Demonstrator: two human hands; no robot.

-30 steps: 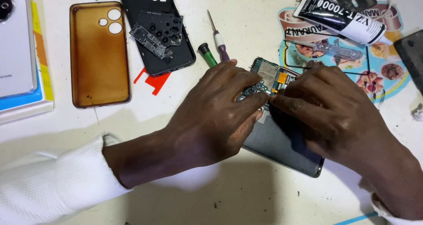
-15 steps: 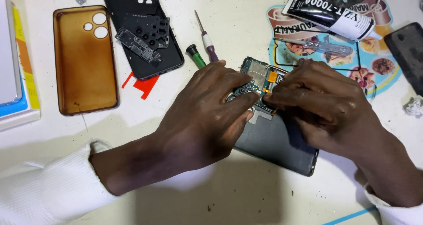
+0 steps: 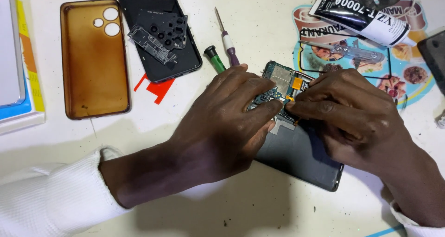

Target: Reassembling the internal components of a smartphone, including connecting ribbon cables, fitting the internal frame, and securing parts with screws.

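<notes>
An opened dark phone (image 3: pixel 301 156) lies on the white table, its green circuit board (image 3: pixel 281 77) bare at the top end. My left hand (image 3: pixel 222 125) rests over the phone's left side, fingertips pressing on the board near the middle. My right hand (image 3: pixel 347 112) covers the right side, its fingertips meeting the left ones at a small orange connector (image 3: pixel 296 84). Both hands press on the phone; whether a small part sits between the fingertips is hidden.
A brown translucent phone case (image 3: pixel 92 60) lies at the left. A black back cover (image 3: pixel 160 37) with loose black frame pieces is beside it. Two small screwdrivers (image 3: pixel 225 40), a black glue tube (image 3: pixel 361 16), a round patterned mat (image 3: pixel 371 56) and a white box (image 3: pixel 18 65) surround the work.
The view has shifted slightly, so things sit lower left in the picture. Both hands stay on the phone, fingertips still working at the board's connector.
</notes>
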